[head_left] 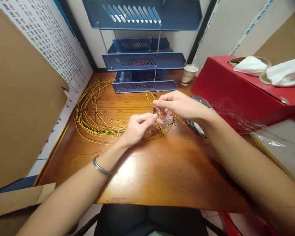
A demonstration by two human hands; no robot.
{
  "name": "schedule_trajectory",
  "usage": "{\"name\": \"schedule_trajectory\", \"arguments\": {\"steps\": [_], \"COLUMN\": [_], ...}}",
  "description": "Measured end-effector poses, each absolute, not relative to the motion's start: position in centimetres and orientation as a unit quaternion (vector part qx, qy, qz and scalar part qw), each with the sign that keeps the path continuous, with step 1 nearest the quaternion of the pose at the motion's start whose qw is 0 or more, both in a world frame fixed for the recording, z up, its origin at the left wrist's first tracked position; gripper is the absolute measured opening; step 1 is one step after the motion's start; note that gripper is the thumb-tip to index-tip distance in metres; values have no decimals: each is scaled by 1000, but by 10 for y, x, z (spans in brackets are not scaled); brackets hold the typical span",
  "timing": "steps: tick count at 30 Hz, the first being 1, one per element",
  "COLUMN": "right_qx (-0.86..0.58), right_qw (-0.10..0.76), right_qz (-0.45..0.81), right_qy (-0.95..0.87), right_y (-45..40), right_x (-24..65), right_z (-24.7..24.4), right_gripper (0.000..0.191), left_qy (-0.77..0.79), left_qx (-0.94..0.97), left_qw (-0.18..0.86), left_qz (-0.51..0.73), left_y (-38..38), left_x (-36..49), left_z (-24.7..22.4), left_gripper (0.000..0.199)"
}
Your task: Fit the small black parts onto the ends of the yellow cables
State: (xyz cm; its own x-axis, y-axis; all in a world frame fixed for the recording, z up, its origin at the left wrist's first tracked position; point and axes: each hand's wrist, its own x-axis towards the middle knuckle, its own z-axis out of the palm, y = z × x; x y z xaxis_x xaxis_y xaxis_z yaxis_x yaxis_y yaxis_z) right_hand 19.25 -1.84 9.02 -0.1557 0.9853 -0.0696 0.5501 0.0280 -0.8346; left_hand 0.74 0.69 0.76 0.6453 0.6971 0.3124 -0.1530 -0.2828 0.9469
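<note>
My left hand (141,127) pinches a small black connector (154,110) between thumb and fingertips. Just above and to the right, my right hand (173,103) is closed in a pinch, its fingertips close to the connector and a small clear piece (158,110). What exactly the right fingers grip is too small to tell. A thin yellow wire (147,95) loops up behind the fingertips. Under and behind both hands, a big loose coil of yellow and dark wires (82,116) spreads over the wooden table (147,177).
At the back stands a blue tiered tray rack (145,87). A paper cup (188,74) is beside it. On the right sit a red box (218,88) with white tissue (250,65) on top and a dark plastic bag (199,129). Cardboard (22,98) lines the left.
</note>
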Motion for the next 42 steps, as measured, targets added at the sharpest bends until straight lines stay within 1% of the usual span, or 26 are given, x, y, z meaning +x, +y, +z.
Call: {"name": "schedule_trajectory", "arguments": {"steps": [6, 14, 22, 29, 38, 42], "right_qx": [-565, -560, -551, -515, -529, -527], "right_qw": [329, 348, 349, 382, 387, 399], "right_qz": [395, 403, 492, 548, 516, 504], "right_qy": [-645, -635, -577, -537, -551, -556], "right_y": [-21, -24, -20, -14, -16, -17], "right_x": [193, 193, 196, 203, 203, 202], "right_z": [93, 98, 96, 88, 89, 90], "right_gripper": [27, 28, 8, 9, 10, 11], "left_qy": [197, 204, 188, 185, 210, 206], "left_qx": [713, 719, 707, 709, 700, 696], "left_qw": [561, 558, 575, 575, 581, 574], "left_qz": [371, 362, 365, 365, 359, 379], "left_y": [6, 7, 7, 8, 9, 10], "left_x": [5, 5, 5, 3, 3, 4], "left_z": [8, 7, 4, 4, 2, 0], "left_gripper": [40, 40, 38, 40, 41, 37]}}
